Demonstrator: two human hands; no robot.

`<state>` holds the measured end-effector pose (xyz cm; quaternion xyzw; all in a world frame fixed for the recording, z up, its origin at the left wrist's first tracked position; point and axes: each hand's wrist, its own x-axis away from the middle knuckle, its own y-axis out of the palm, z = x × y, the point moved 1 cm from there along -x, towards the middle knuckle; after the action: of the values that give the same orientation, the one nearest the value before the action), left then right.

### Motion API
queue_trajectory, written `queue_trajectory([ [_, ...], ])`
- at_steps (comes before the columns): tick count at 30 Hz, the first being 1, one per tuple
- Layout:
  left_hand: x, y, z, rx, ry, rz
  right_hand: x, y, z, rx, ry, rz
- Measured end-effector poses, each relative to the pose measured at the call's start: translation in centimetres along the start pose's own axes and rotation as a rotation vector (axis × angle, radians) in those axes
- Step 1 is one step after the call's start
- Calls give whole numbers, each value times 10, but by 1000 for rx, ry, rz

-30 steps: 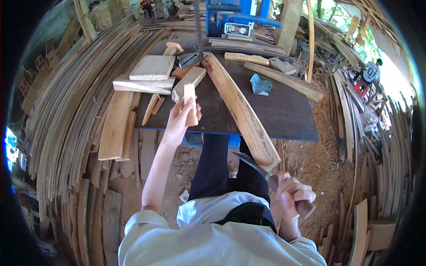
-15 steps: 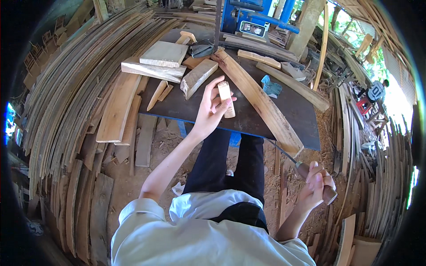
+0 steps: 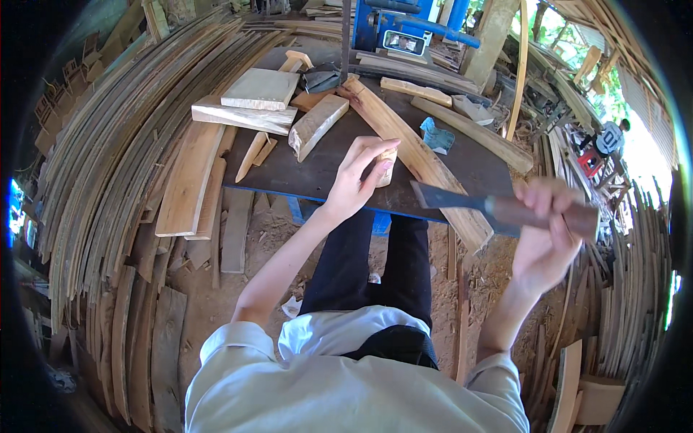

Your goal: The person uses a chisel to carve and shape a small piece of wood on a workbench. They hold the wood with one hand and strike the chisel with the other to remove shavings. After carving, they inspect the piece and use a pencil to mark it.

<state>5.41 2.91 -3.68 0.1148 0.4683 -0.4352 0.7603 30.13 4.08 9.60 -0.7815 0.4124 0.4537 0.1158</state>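
My left hand [image 3: 357, 177] grips a small pale wooden block [image 3: 384, 177] upright near the front edge of the dark tabletop [image 3: 476, 173]. My right hand [image 3: 548, 216], slightly blurred, is wrapped round the wooden handle of a broad-bladed knife [image 3: 451, 198], held level with its blade pointing left toward the block. A long plank [image 3: 403, 139] lies diagonally across the table behind the knife and reaches past the front edge. A short rough offcut [image 3: 317, 124] and stacked pale boards [image 3: 256, 90] sit to the left, beside small pointed pieces [image 3: 251, 155].
A blue machine [image 3: 444, 36] with a vertical band and a phone [image 3: 404, 43] stands at the back. A crumpled blue piece [image 3: 437, 136] lies right of the plank. Lumber piles [image 3: 123, 180] surround both sides. A person [image 3: 610, 141] sits on a red stool [image 3: 590, 164] at the far right.
My left hand has moved right, its fingers now curled over the block's top. My right hand has lifted the knife up and rightward, swinging the blade level toward the block.
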Motion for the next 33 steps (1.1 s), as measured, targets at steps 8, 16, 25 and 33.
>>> queue_trajectory([
  [8, 2, 0, -4, 52, -24, -33, -46, 10, 54, -64, -123, -131],
  [16, 0, 2, -5, 122, 3, 37, -57, 30, 67, -171, -18, 151],
  [25, 1, -2, 0, 36, 25, 95, -70, 46, 67, -117, -102, 154],
  [33, -1, 2, -8, 122, -5, 120, -68, 50, 62, -121, -159, 161],
])
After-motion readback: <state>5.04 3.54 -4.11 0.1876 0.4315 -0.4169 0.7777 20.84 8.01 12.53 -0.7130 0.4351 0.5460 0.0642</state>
